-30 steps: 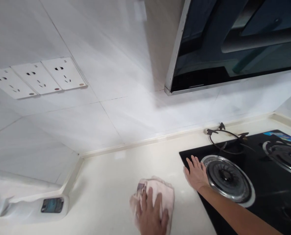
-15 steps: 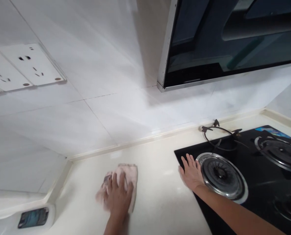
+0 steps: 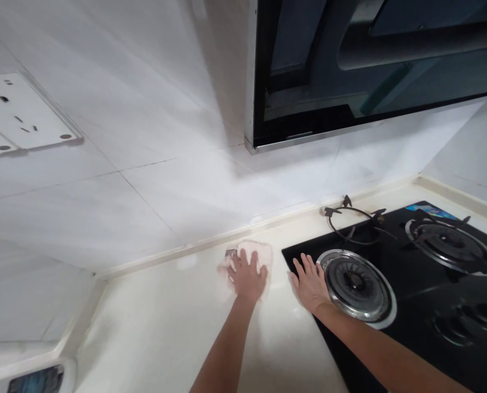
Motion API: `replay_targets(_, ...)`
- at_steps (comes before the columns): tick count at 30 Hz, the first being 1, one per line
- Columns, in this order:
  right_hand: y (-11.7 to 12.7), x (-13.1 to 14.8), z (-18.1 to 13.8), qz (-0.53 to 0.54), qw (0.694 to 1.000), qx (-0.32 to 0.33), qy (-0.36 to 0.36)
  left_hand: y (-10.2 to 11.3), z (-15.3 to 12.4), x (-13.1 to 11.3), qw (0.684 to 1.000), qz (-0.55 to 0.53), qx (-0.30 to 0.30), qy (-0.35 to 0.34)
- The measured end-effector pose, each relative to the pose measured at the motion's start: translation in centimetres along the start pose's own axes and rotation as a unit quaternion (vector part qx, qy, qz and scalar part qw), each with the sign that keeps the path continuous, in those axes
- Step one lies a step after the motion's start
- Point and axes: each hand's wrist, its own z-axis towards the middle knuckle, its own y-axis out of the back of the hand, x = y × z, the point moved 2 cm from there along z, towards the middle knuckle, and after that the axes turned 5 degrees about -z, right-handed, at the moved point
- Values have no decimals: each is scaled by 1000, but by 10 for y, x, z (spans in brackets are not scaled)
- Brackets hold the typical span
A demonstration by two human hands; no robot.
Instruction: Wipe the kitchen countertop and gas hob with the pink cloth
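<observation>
A pale pink cloth (image 3: 263, 252) lies on the cream countertop (image 3: 173, 311) near the back wall. My left hand (image 3: 247, 275) holds it down from above, with fingers spread over it; the palm side is hidden. To the right, my right hand (image 3: 310, 281) rests open and flat at the left edge of the black gas hob (image 3: 407, 305). Its fingers lie on the glass beside the near burner (image 3: 355, 281), and it holds nothing.
A loose pan support (image 3: 352, 224) sits at the hob's back left edge. Overhead at right hangs a dark range hood (image 3: 309, 93). Wall sockets (image 3: 26, 114) are at left. A white appliance with a dark display (image 3: 36, 381) stands at lower left.
My left hand has slid the cloth right and back across the countertop, closer to the hob. The view has shifted slightly right. My right hand stays at the hob's edge.
</observation>
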Motion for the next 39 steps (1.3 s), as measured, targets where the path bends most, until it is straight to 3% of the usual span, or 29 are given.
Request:
replay_targets(3,3,-1,-1,1,1000,-1,3,-11,-32,-16,999,-23,6,-42)
replay_targets(11,4,-5,-3,9,1000,2,9,-23,-153,-40,992,-59,-6,-115)
replay_targets(15,5,-7,-4,12,1000,2,8,-14,-208,-33,987,-49,-36,-149)
replay_targets(19,6,-8,-5,16,1000,5,4,0,-263,-8,986,-21,-57,-156)
replay_targets(22,9,-9,-5,21,1000,14,5,12,-294,23,993,4,-49,-108)
replay_targets(24,10,-9,-5,24,999,22,6,23,-306,49,998,23,-35,-37)
replay_targets(27,12,-9,-5,30,999,35,10,43,-313,90,992,63,-35,106)
replay_targets(30,13,-8,-4,39,998,49,14,64,-311,116,976,80,-73,189)
replay_targets(34,16,-7,-2,57,996,65,19,75,-303,115,959,74,-131,240)
replay_targets(39,22,-7,-1,82,993,75,37,62,-308,90,946,56,-135,290)
